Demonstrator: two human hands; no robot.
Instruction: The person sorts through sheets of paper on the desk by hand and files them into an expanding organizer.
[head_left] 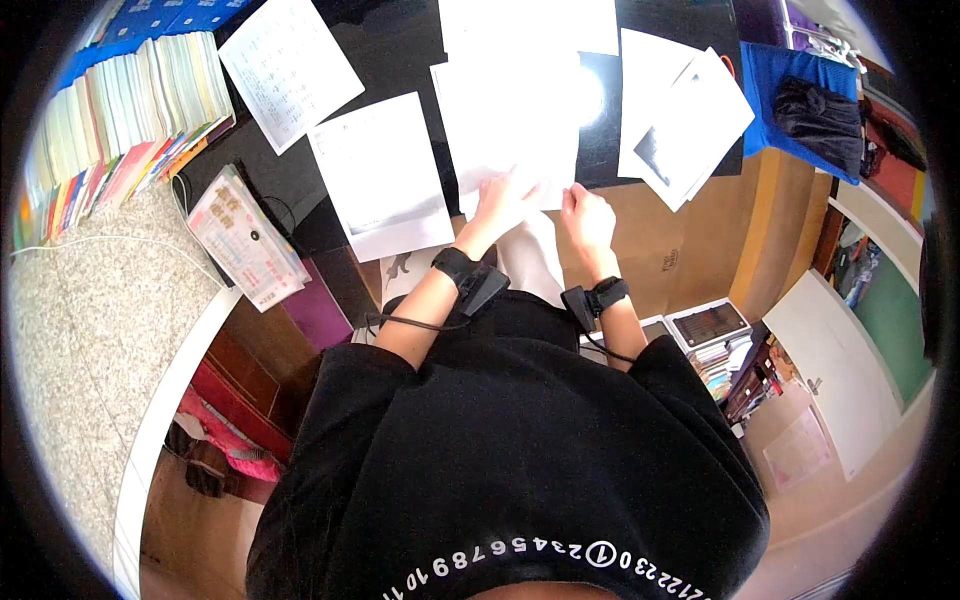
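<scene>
While left hand (pixel 503 205) is lying on central sheet (pixel 510 118), apparently steadying it | right hand (pixel 590 218) is sitting curled by its corner | either grip: can't tell

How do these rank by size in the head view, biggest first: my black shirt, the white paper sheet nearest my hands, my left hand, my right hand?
1. Black shirt
2. White paper sheet
3. Left hand and right hand, too alike to rank
</scene>
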